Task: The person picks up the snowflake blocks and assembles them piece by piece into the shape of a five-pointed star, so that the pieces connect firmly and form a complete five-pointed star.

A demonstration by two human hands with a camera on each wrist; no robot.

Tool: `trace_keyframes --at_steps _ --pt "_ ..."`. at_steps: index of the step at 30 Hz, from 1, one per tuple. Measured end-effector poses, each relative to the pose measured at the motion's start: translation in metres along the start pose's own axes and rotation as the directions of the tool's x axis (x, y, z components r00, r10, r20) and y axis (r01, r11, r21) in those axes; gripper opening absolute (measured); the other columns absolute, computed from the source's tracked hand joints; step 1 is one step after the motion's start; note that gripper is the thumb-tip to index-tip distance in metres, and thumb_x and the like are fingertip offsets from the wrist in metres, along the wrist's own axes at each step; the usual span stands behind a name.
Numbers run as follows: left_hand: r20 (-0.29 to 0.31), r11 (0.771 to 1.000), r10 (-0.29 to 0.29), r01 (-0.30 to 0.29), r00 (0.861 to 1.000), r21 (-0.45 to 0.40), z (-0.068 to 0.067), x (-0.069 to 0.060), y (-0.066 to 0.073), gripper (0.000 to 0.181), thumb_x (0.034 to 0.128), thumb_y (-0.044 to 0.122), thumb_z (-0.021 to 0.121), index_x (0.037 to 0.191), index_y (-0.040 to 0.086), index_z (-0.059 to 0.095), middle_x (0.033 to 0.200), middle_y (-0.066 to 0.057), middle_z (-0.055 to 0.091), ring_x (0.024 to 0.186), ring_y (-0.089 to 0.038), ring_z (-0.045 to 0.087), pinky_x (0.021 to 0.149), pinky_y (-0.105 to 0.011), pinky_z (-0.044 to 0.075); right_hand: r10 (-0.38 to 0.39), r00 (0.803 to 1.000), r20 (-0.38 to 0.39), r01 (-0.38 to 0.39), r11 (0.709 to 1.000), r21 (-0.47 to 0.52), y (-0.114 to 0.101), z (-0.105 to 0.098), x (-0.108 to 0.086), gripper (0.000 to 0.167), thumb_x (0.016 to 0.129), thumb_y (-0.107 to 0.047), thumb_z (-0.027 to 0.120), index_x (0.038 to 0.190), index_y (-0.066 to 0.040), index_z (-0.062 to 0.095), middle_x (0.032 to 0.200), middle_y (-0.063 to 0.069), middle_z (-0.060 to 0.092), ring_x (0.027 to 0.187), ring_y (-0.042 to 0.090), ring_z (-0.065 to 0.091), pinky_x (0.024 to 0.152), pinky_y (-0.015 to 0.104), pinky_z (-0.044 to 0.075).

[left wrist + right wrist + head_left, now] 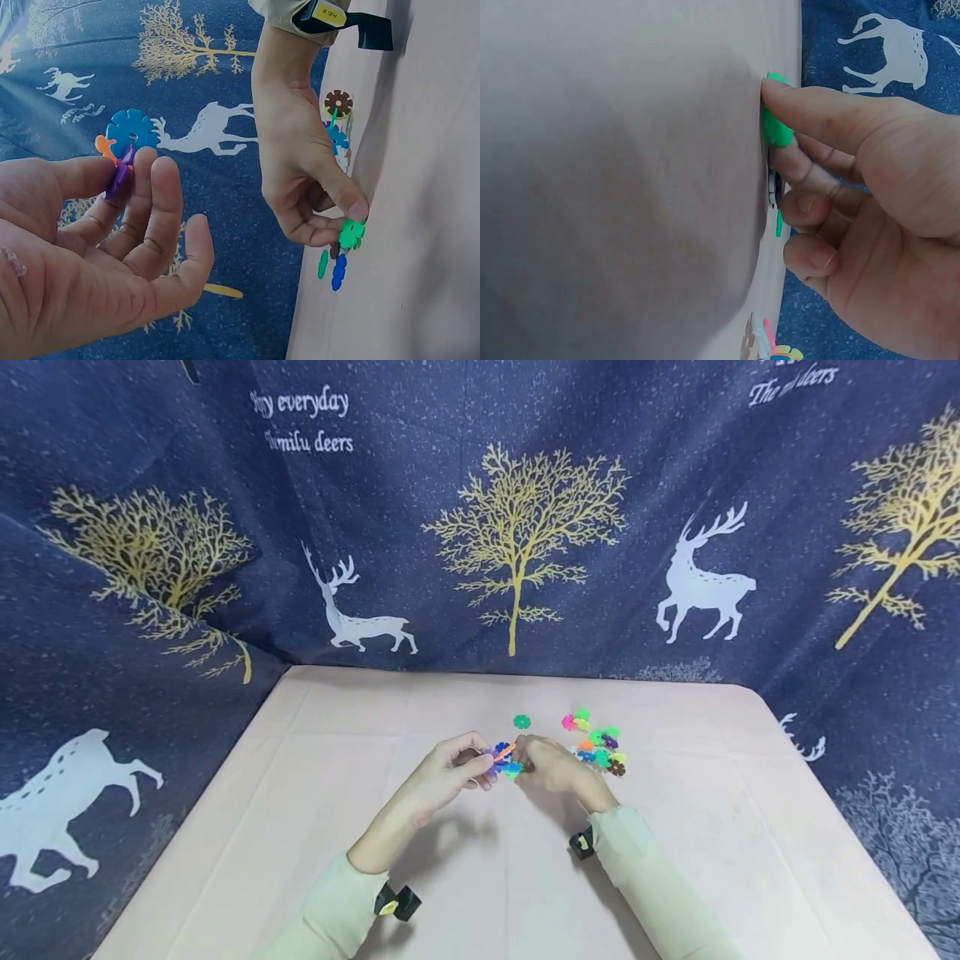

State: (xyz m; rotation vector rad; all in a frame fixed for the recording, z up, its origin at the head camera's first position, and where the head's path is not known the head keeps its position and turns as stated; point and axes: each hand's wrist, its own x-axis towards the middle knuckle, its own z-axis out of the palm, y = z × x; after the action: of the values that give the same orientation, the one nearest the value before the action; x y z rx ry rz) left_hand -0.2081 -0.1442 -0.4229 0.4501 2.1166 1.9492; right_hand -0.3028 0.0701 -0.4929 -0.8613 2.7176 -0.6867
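My left hand [450, 770] pinches a small cluster of joined plastic snowflake discs between thumb and fingers. A purple disc [120, 178] sits in the pinch, with a blue disc [131, 129] and an orange disc [104, 145] joined beyond it. Close by on the right, my right hand [553, 767] reaches down at the table and grips a green disc [351, 234] between thumb and forefinger. From the right wrist, that green disc [778, 112] appears edge-on against the tabletop. Blue [339, 272] and darker green [322, 264] discs lie just past those fingers.
To the right of my right hand lies a loose pile of colourful discs, among them a brown disc [617, 767] and a pink disc [569, 722]. A lone green disc [522, 722] lies behind the hands. Dark blue patterned cloth [465, 610] hangs behind the pale table [360, 710].
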Motion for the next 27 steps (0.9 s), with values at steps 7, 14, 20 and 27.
trace_keyframes --at_steps 7,14,20,27 --pt "0.017 0.999 0.043 -0.043 0.999 -0.023 0.001 0.002 0.001 0.014 0.1008 0.004 0.056 0.102 -0.009 0.056 0.084 -0.008 0.066 0.077 -0.016 0.064 0.073 -0.025 0.055 -0.09 0.995 -0.047 0.09 0.996 -0.002 0.006 0.002 -0.006 0.024 0.085 0.002 0.071 0.1 -0.012 0.058 0.1 0.001 0.069 0.087 0.019 0.067 0.081 0.036 0.056" --pt "0.014 0.998 0.037 -0.038 0.999 0.046 0.0 0.003 0.0 0.014 0.1005 0.008 0.059 0.101 -0.006 0.06 0.084 -0.011 0.067 0.076 -0.018 0.064 0.073 -0.028 0.055 -0.061 0.993 -0.103 0.066 0.997 0.047 0.006 -0.006 -0.02 0.018 0.09 0.001 0.066 0.107 -0.006 0.063 0.107 0.007 0.069 0.079 0.016 0.064 0.071 0.03 0.055" --pt "-0.012 0.991 0.007 -0.005 1.0 0.137 0.0 0.003 0.003 0.011 0.1 0.013 0.061 0.098 0.002 0.062 0.084 -0.007 0.069 0.076 -0.018 0.064 0.07 -0.027 0.05 0.035 0.989 -0.143 -0.013 0.988 0.151 0.002 -0.018 -0.032 0.024 0.094 -0.009 0.066 0.118 -0.005 0.066 0.1 0.005 0.067 0.085 0.016 0.063 0.075 0.033 0.055" --pt "-0.007 0.979 0.039 -0.037 0.999 0.2 0.0 0.004 0.005 0.01 0.1 0.012 0.061 0.097 0.003 0.064 0.084 -0.008 0.07 0.078 -0.023 0.067 0.08 -0.039 0.053 -0.027 0.968 -0.25 0.08 0.976 0.203 -0.006 -0.033 -0.045 0.019 0.094 -0.01 0.067 0.11 -0.002 0.068 0.093 0.004 0.068 0.077 0.014 0.06 0.069 0.031 0.054"
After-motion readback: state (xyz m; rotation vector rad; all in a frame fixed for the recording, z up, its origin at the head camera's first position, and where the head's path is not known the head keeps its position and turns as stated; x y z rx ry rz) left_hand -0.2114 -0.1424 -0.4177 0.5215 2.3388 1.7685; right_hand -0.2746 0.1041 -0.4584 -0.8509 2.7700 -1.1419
